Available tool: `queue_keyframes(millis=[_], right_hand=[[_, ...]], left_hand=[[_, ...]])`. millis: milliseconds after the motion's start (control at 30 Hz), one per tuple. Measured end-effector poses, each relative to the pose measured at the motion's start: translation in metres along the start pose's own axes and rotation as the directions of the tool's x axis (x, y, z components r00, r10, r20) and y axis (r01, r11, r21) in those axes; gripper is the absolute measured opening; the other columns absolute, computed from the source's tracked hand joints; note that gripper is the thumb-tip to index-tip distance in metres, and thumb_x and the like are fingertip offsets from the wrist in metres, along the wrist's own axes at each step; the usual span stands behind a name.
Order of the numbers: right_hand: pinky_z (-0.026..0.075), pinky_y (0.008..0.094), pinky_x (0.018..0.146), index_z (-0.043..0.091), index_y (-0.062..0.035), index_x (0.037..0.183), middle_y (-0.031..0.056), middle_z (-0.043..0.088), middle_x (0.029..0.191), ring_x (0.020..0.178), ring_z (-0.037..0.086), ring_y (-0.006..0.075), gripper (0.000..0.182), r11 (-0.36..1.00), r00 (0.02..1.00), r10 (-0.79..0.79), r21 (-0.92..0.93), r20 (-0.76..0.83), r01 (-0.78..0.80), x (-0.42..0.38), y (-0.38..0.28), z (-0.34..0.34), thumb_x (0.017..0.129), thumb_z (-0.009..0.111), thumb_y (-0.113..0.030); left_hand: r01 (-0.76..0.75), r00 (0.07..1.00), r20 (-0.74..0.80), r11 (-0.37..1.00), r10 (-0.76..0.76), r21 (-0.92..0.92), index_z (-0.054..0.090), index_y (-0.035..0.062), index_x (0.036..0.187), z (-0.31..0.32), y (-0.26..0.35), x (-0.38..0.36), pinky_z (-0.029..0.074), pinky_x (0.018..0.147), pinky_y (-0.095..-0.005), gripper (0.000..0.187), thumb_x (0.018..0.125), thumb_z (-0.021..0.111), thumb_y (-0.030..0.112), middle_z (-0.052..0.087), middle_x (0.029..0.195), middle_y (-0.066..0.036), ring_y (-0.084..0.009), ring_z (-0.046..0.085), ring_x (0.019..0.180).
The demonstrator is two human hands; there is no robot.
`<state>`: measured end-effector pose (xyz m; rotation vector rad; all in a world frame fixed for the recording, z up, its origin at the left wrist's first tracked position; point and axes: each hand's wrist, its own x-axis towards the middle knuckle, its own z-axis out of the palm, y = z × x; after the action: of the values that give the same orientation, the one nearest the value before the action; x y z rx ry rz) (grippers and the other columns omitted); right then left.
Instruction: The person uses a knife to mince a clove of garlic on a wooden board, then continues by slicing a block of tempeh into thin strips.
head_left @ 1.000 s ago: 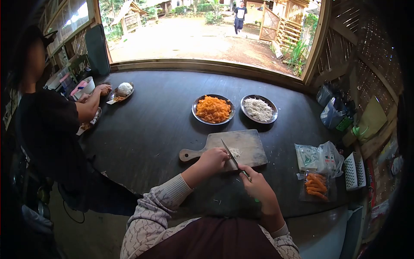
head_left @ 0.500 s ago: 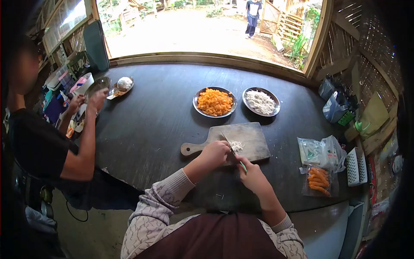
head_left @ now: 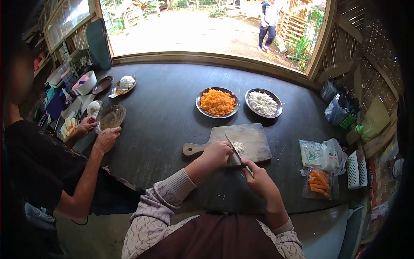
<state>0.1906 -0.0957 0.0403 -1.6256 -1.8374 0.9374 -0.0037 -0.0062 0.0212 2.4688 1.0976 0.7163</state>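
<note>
The right hand (head_left: 260,181) still grips the knife (head_left: 235,152) by the handle, blade tilted over the wooden cutting board (head_left: 254,140), and the left hand (head_left: 217,154) stays curled shut on the small white shreds (head_left: 239,147) w/ fingers touching the blade. Versus 0.5 s ago, both hands sit nearly the same. The co-worker's hand (head_left: 106,137) has come down to the table (head_left: 164,112) beside a glass bowl (head_left: 111,117), and the person outside (head_left: 268,21) is further right.
</note>
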Motion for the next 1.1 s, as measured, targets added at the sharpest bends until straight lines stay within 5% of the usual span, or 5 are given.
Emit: queue_keyframes(millis=[333,500,667,1000,1100], right_hand=[[0.047,0.0297,0.076,0.053,-0.0084,0.126,0.0210,0.066,0.095,0.079,0.062,0.0184,0.034,0.997,1.000,-0.004,0.082,0.012,0.003,0.006,0.002,-0.004,0.092,0.053,-0.014],[0.048,0.0333,0.072,0.053,-0.0116,0.124,0.0264,0.063,0.087,0.079,0.066,0.0323,0.032,0.992,0.989,0.120,0.028,0.083,-0.123,-0.004,-0.014,-0.011,0.092,0.053,-0.016],[0.049,0.0363,0.064,0.053,-0.0121,0.123,0.0280,0.061,0.080,0.079,0.061,0.0445,0.031,0.999,0.998,0.047,0.020,0.035,-0.048,-0.006,-0.012,-0.007,0.091,0.053,-0.015],[0.048,0.0388,0.061,0.051,-0.0147,0.124,0.0278,0.061,0.076,0.078,0.060,0.0449,0.033,0.997,0.997,-0.075,0.027,-0.017,0.075,0.015,0.007,0.010,0.091,0.053,-0.013],[0.047,0.0489,0.063,0.050,-0.0153,0.125,0.0300,0.059,0.074,0.073,0.060,0.0468,0.034,0.996,0.998,-0.066,0.062,0.000,0.066,0.017,0.005,0.005,0.091,0.050,-0.015]], left_hand=[[0.018,0.998,-0.052,0.999,-0.020,-0.048,0.070,0.0010,0.083,0.004,0.000,-0.004,0.051,0.079,-0.0379,0.015,0.073,0.060,0.003,0.066,0.092,-0.012,-0.0297,0.063,0.086],[0.027,0.998,-0.051,0.998,-0.030,-0.048,0.069,0.0009,0.084,0.001,0.005,-0.005,0.051,0.079,-0.0378,0.013,0.075,0.060,0.003,0.066,0.091,-0.012,-0.0296,0.063,0.086],[0.012,0.998,-0.063,0.998,-0.016,-0.064,0.069,0.0005,0.083,0.001,0.003,-0.006,0.051,0.079,-0.0375,0.012,0.075,0.061,0.004,0.066,0.091,-0.011,-0.0293,0.063,0.085],[-0.005,0.998,-0.055,0.998,0.002,-0.067,0.070,0.0003,0.085,0.001,0.000,-0.005,0.051,0.078,-0.0367,0.015,0.074,0.061,0.004,0.066,0.093,-0.012,-0.0292,0.064,0.084],[-0.022,0.997,-0.072,0.998,0.018,-0.054,0.070,0.0004,0.086,0.000,-0.002,-0.004,0.052,0.078,-0.0366,0.015,0.074,0.061,0.003,0.066,0.092,-0.012,-0.0292,0.064,0.084]])
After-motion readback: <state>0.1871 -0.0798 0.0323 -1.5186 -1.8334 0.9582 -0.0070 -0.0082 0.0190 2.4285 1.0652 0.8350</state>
